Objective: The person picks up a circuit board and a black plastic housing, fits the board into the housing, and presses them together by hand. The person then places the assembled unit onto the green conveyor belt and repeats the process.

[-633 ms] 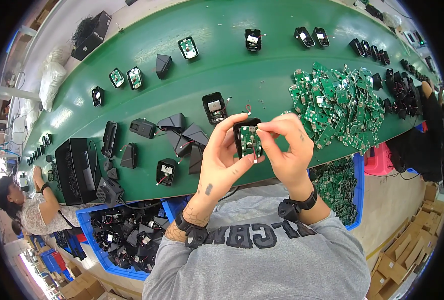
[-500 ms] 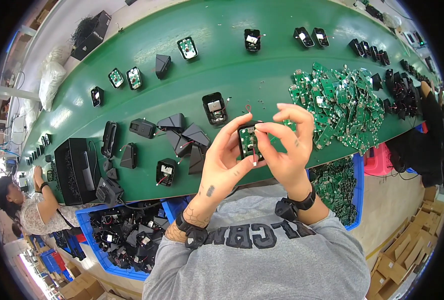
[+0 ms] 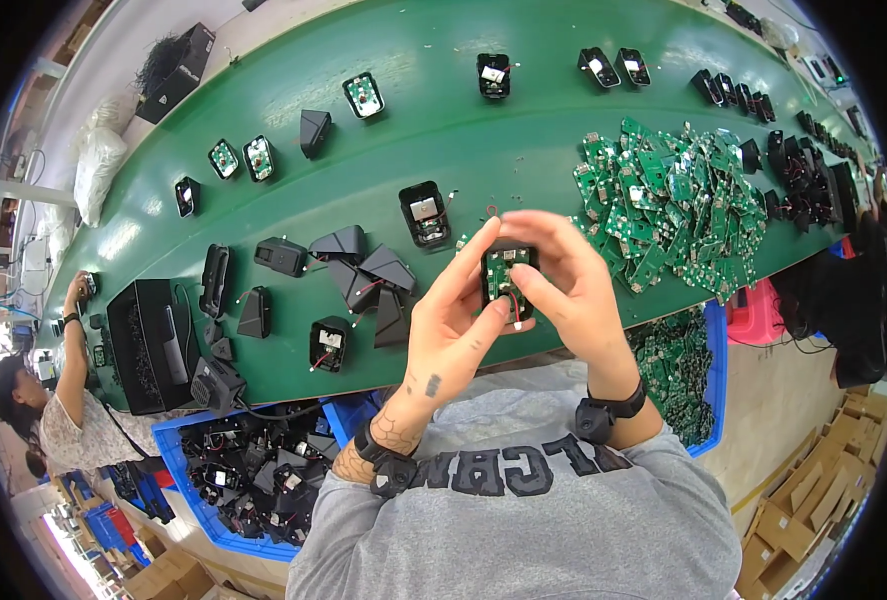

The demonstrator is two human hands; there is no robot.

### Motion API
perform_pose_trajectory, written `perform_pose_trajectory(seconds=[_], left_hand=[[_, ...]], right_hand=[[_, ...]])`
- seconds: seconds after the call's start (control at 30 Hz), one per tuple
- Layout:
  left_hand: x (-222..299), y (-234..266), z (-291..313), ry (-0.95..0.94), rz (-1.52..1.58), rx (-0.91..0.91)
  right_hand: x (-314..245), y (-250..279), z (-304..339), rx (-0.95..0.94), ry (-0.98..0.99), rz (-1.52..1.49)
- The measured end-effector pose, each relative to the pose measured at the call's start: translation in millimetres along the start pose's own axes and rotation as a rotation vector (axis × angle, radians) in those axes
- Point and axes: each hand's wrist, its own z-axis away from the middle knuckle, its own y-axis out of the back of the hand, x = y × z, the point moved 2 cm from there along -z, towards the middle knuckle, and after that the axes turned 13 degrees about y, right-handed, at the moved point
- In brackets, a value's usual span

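Between my two hands, over the table's near edge, is a black plastic housing with a green circuit board in its open face. My left hand wraps the housing's left side, its thumb on the lower part of the board. My right hand curls round the right side and far end, with its thumb pressed on the board's face. A short red and black lead with a white plug hangs at the board's lower end. Just beyond my hands stands an open black housing with a white part inside.
A heap of loose green boards lies to the right on the green table. Black housings cluster at left. Blue bins hold black parts and boards. Another person works at far left beside a black box.
My right hand has closed in round the housing, its thumb moving from the board's top edge onto its face. The other person's arm has reached farther along the table.
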Motion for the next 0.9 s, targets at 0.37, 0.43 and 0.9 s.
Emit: perform_pose_trajectory(seconds=[0.37, 0.43, 0.9], left_hand=[[9.2, 0.7, 0.4, -0.019, -0.200, -0.075], [1.5, 3.8, -2.8, -0.018, -0.175, -0.078], [-2.3, 1.9, -11.1, -0.104, -0.210, 0.026]], right_hand=[[-3.3, 3.4, 13.6, -0.078, -0.052, 0.014], [-4.1, 2.9, 11.1, -0.097, -0.028, 0.057], [14.2, 17.6, 8.1, -0.132, 0.070, 0.143]])
